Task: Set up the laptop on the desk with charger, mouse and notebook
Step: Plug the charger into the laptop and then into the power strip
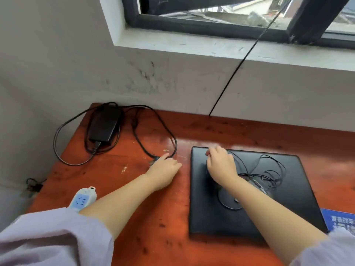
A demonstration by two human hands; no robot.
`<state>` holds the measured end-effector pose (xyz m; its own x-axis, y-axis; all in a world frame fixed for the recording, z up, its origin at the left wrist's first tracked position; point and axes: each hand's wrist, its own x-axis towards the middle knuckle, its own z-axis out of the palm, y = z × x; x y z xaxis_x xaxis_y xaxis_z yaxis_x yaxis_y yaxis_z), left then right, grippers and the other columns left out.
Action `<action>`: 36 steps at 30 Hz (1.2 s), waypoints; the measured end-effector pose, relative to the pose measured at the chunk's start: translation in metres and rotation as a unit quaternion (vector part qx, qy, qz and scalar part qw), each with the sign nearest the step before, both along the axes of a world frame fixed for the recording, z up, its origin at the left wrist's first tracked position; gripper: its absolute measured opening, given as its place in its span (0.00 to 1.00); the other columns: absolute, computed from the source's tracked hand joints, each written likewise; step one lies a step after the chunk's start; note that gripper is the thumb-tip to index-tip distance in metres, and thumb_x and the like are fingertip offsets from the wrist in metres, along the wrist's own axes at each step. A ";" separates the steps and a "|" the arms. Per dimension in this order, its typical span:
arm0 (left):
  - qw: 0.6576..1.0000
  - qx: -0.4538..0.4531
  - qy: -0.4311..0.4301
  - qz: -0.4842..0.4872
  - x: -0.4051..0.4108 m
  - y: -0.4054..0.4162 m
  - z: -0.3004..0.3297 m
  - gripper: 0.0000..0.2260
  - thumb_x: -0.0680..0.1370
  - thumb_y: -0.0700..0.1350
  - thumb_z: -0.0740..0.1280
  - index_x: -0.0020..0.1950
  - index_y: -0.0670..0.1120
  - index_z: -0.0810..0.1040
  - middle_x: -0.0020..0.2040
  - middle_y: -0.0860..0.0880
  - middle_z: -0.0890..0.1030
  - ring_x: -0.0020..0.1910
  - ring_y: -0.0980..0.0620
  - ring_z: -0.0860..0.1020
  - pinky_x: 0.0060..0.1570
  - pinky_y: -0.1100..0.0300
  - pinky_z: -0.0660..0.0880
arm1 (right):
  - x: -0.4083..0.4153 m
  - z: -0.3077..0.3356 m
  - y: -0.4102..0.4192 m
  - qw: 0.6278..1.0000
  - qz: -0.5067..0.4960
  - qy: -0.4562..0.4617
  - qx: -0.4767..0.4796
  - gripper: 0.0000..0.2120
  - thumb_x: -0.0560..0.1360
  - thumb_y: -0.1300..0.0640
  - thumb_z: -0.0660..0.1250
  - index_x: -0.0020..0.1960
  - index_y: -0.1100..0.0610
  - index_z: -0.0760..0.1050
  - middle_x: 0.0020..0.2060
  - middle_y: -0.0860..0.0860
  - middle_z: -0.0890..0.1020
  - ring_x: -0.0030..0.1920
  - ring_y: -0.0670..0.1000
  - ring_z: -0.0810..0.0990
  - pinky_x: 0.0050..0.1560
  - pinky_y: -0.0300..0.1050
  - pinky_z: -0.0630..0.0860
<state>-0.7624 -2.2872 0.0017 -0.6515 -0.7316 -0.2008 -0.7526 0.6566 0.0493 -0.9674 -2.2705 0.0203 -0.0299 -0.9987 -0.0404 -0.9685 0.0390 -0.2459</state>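
Pinched at the fingertips of my left hand (164, 170) is the free end of the charger cable (153, 131), just left of the laptop's far-left corner; the plug itself is mostly hidden, so I cannot tell which way it faces. From there the cable loops back toward the wall to the charger brick (104, 124) in the desk's far-left corner. The brick's long axis runs from the wall toward me, tilted slightly left, with a second lead leaving its near end and curling over the desk (153, 217) edge. A white power strip (82, 198) pokes out by my left forearm.

Further right, the closed black laptop (221, 217) lies flat, lid up, its sides roughly square to the wall. My right hand (221, 166) rests curled, palm down, on the lid's far-left part over something dark; whether it grips anything I cannot tell. Beside that wrist, thin mouse wire (269, 169) lies tangled on the lid. A blue notebook (340, 219) peeks in at the laptop's near-right corner.
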 end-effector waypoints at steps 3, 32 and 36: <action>0.993 -0.064 -0.061 -0.075 -0.001 -0.013 -0.004 0.20 0.77 0.33 0.51 0.70 0.37 0.64 0.58 0.40 0.76 0.61 0.41 0.72 0.74 0.38 0.41 | 0.021 -0.005 -0.014 1.000 0.004 -0.005 0.021 0.11 0.75 0.59 0.57 0.55 0.58 0.73 0.53 0.56 0.77 0.56 0.59 0.73 0.51 0.52 0.69; 0.968 0.008 0.248 0.037 -0.017 -0.067 -0.015 0.10 0.79 0.46 0.61 0.53 0.45 0.81 0.45 0.49 0.84 0.47 0.48 0.81 0.75 0.51 0.52 | -0.002 -0.027 -0.093 0.996 0.010 -0.041 0.084 0.26 0.78 0.46 0.52 0.23 0.56 0.59 0.21 0.47 0.68 0.31 0.58 0.69 0.30 0.46 0.58; 0.963 0.002 0.269 0.023 -0.016 -0.065 -0.013 0.10 0.78 0.45 0.62 0.51 0.45 0.82 0.42 0.48 0.84 0.44 0.48 0.82 0.74 0.50 0.55 | -0.004 -0.025 -0.095 0.996 0.004 -0.054 0.076 0.27 0.78 0.46 0.52 0.23 0.56 0.56 0.19 0.49 0.66 0.27 0.54 0.66 0.26 0.41 0.57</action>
